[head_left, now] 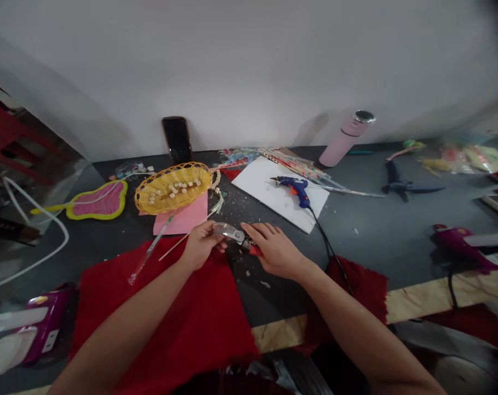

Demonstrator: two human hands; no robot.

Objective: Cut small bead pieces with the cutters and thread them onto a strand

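My right hand [275, 248] is wrapped around the red handles of a pair of hand cutters [231, 232], whose silver head points left. My left hand [201, 242] is closed in a pinch right at the tip of the cutters. Whatever lies between its fingertips is too small or hidden to make out. A thin wooden stick [172, 249] slants up beside the left hand and passes behind it; I cannot tell whether the fingers grip it. Below the left hand a red cloth [183, 323] is spread over the dark table [269, 293].
A yellow basket [144, 204] with small pale pieces stands on pink paper [195, 214]. A blue glue gun [296, 189] lies on a white board [249, 178], its cord running toward my right forearm. A pink bottle [342, 142] and a phone [178, 140] stand by the wall.
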